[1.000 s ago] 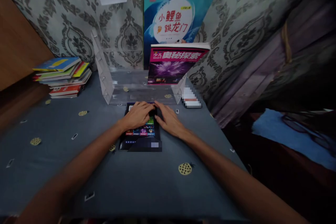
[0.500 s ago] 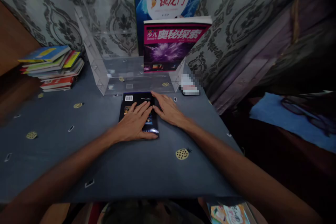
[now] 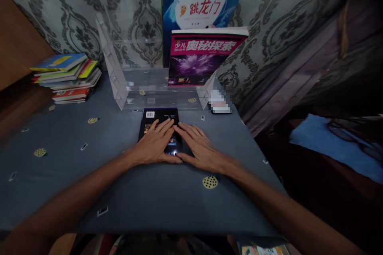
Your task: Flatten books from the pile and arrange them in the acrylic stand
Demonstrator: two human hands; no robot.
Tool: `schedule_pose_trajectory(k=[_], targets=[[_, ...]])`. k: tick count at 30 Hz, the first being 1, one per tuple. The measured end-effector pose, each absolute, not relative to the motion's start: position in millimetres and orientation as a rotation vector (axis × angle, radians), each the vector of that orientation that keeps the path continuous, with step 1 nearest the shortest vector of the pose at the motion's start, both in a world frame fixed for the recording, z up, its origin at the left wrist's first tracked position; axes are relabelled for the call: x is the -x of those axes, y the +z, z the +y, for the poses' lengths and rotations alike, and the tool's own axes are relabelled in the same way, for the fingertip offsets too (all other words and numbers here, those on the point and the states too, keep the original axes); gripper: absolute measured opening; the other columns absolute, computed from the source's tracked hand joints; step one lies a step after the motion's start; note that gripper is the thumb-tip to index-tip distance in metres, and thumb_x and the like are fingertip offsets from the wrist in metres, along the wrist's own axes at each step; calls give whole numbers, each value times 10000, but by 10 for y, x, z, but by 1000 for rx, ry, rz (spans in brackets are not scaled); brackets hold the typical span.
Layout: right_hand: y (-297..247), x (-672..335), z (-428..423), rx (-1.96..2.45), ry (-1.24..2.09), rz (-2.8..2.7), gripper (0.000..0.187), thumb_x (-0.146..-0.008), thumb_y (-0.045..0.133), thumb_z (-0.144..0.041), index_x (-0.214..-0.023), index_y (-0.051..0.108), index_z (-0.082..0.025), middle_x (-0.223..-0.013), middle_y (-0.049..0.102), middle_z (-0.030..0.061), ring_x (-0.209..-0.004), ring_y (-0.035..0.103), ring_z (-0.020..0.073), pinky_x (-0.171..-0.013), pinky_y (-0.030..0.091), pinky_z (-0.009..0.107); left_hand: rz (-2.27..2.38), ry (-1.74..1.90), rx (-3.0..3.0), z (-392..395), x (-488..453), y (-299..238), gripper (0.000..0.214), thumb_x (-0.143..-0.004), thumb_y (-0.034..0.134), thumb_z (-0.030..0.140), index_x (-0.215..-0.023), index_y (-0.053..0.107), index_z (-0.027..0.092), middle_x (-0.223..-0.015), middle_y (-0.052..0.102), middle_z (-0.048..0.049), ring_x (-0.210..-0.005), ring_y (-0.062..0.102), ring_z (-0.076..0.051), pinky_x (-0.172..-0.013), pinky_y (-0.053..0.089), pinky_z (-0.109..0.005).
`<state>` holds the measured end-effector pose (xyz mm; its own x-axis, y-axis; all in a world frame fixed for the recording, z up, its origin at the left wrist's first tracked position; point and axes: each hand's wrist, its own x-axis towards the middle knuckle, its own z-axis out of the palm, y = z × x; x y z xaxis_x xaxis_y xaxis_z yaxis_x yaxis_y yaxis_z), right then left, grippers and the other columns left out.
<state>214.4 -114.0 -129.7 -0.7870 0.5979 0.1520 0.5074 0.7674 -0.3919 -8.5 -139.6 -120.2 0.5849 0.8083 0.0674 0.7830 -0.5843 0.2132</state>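
A dark book [image 3: 161,114] with a barcode on its upper left lies flat on the table in front of a clear acrylic rack. Spread over its cover is my left hand [image 3: 156,141], palm down, the thumb along the lower edge. My right hand [image 3: 196,145] lies against the book's right side with fingers apart, its fingertips close to the left hand's and its thumb near the lower right corner. Much of the cover is hidden beneath the hands. Neither hand is closed around anything.
The clear rack [image 3: 118,83] holds a magenta-topped book [image 3: 197,63] and a taller blue book [image 3: 172,0] behind it. A pile of books [image 3: 68,73] stands at the left. A phone-like object [image 3: 220,107], partly blurred, lies right of the rack. Blue cloth [image 3: 311,131] hangs beyond the table's right edge.
My right hand has slid down along the book's right side, its thumb now near the lower corner. My left hand stays flat on the cover. The view has shifted slightly.
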Motion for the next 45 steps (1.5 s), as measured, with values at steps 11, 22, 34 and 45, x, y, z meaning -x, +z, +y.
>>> schedule_pose_trajectory(k=[11,22,34,45], targets=[[-1200,-2168,-1142,891,578,-2778,1065,-800,581,-776,-1597,195,-184,-1640,215,221,-1525,177,378,-1203,187,641,1491,479,-2545,-1380,202,-1273,687,-963,390,654,-1464,436,186,-1538,452,-167,-1453,378,-291,-1206,209,-546],[-1130,-2174,-1167,960,671,-2772,1053,-766,612,-787,-1574,290,-194,-1651,173,214,-1531,138,388,-1209,165,644,2190,588,-2306,-1264,443,-1283,462,-949,469,463,-1288,562,163,-1342,593,-209,-1256,522,-395,-990,432,-561],[-1148,-2183,-1166,941,689,-2735,1048,-748,653,-766,-1567,311,-209,-1641,211,212,-1530,149,384,-1209,158,649,1579,1405,-1397,-1087,640,-1303,365,-736,684,387,-1052,614,217,-1055,688,-68,-1034,638,-268,-942,491,-414],[-1100,-2178,-1171,986,752,-2712,1153,-737,688,-745,-1600,181,-171,-1638,218,225,-1531,157,360,-1228,142,599,1305,1412,-552,-1124,436,-1091,108,-789,635,129,-891,662,150,-731,718,-29,-643,694,-179,-653,566,-296]])
